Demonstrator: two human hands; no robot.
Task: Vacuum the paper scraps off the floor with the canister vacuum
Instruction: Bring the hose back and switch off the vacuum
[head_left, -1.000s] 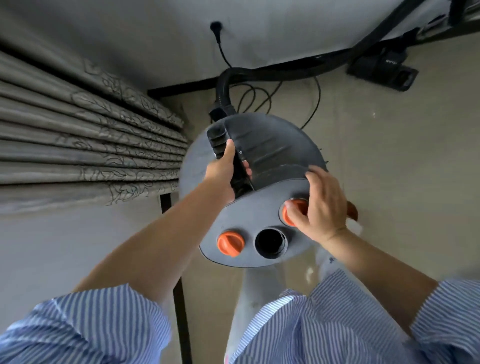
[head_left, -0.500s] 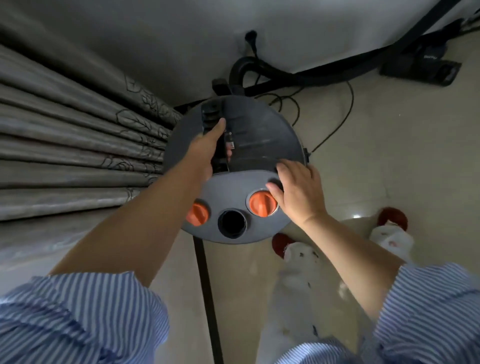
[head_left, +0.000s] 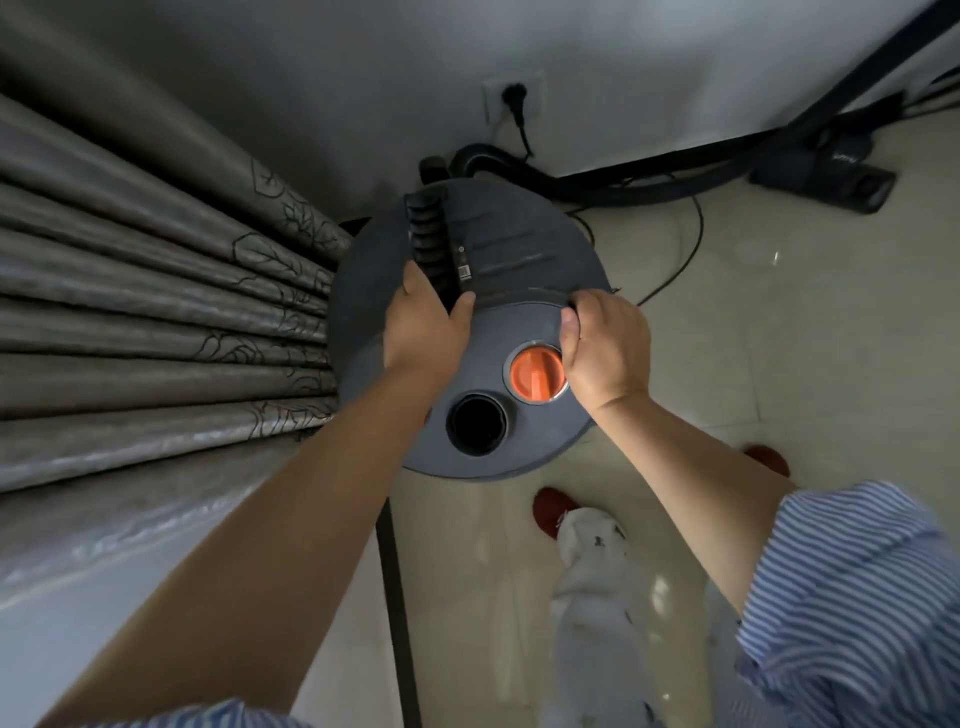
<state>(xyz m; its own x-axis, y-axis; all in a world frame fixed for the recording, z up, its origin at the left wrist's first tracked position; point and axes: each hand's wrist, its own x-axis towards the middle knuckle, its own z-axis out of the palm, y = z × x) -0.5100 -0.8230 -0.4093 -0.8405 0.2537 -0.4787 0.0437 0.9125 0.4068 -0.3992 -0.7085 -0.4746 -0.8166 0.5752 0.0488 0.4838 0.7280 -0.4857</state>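
A round dark grey canister vacuum (head_left: 519, 244) stands on the floor below me, seen from above. My left hand (head_left: 423, 332) is shut on its ribbed black carry handle (head_left: 428, 234). My right hand (head_left: 605, 348) rests curled on the lid's right edge, beside an orange knob (head_left: 535, 373). An open black port (head_left: 475, 423) sits on the lid's near side. The black hose (head_left: 597, 182) leads along the wall to the floor nozzle (head_left: 826, 174) at the far right. No paper scraps show.
Grey pleated curtains (head_left: 156, 312) hang at the left, close to the canister. A black cord (head_left: 685, 249) loops on the tiled floor and a plug sits in the wall socket (head_left: 511, 101). My red slippers (head_left: 553, 512) stand just behind the canister. A dark floor strip (head_left: 397, 597) runs toward me.
The view has tilted, so the canister sits lower in frame and the wall socket shows. My right hand slid from the orange knob to the lid's right edge. My left hand keeps the handle.
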